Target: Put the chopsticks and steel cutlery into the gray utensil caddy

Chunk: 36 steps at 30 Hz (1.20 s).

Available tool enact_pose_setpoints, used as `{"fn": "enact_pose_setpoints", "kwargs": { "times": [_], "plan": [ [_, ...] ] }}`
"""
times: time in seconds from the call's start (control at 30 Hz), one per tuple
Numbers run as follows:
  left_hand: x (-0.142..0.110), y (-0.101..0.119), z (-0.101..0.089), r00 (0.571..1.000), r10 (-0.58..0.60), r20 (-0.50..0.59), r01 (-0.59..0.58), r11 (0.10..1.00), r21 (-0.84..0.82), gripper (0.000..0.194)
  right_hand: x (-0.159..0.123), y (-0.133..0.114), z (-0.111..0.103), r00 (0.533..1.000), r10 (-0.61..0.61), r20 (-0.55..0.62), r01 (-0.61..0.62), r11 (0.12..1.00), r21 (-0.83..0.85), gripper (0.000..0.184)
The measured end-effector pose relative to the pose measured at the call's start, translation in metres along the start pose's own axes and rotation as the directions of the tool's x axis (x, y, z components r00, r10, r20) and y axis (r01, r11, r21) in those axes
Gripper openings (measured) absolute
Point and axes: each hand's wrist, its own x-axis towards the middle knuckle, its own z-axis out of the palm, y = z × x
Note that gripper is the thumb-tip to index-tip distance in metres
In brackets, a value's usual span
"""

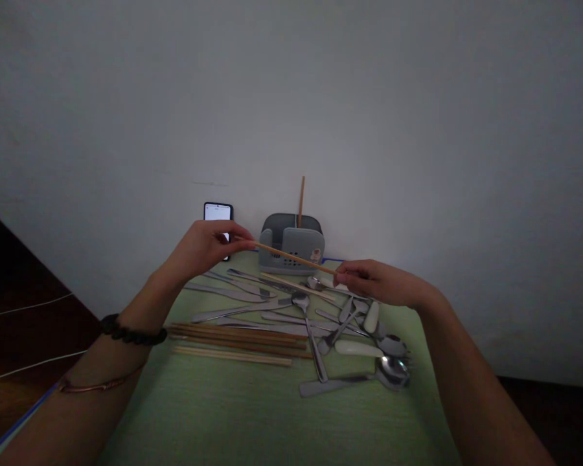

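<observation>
Two bare hands share one brown chopstick [295,259], held aslant above a green table [223,414]. The left hand [212,246] pinches its far-left end between thumb and fingers; the right hand [376,281] grasps its near-right end. Seen from above, the stick crosses in front of a grey holder [301,243], where a second stick [301,200] stands nearly upright. Mixed cutlery [393,373] lies below, with loose chopsticks [243,332] near left. A light fingertip pinch should suffice; one hand leading while the other steadies would likely prevent twisting or knocking the holder.
</observation>
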Motion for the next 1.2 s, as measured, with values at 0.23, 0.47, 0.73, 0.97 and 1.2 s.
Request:
{"fn": "enact_pose_setpoints", "kwargs": {
  "times": [0.23, 0.47, 0.73, 0.97, 1.2],
  "plan": [
    [-0.001, 0.025, 0.012, 0.987, 0.128, 0.095, -0.124, 0.991, -0.045, 0.028, 0.004, -0.006, 0.007, 0.999, -0.030, -0.020, 0.029, 0.999, -0.036, 0.042],
    [-0.004, 0.025, 0.016, 0.986, -0.045, 0.162, 0.105, 0.919, -0.381, 0.026, 0.000, -0.006, 0.001, 0.996, -0.076, -0.043, 0.078, 0.996, 0.049, 0.042],
    [0.002, 0.028, 0.015, 0.972, -0.219, -0.081, 0.160, 0.877, -0.453, 0.019, 0.016, -0.024, 0.022, 0.987, -0.134, -0.089, 0.142, 0.986, 0.087, 0.030],
    [0.002, 0.034, 0.019, 0.982, -0.162, -0.095, 0.091, 0.852, -0.516, 0.019, 0.014, -0.036, 0.027, 0.979, -0.173, -0.105, 0.199, 0.921, 0.335, 0.033],
    [0.002, 0.037, 0.035, 0.980, -0.198, 0.008, 0.166, 0.796, -0.582, 0.028, 0.020, -0.041, 0.041, 0.991, -0.136, -0.009, 0.127, 0.898, 0.421, 0.029]
  ]
}}
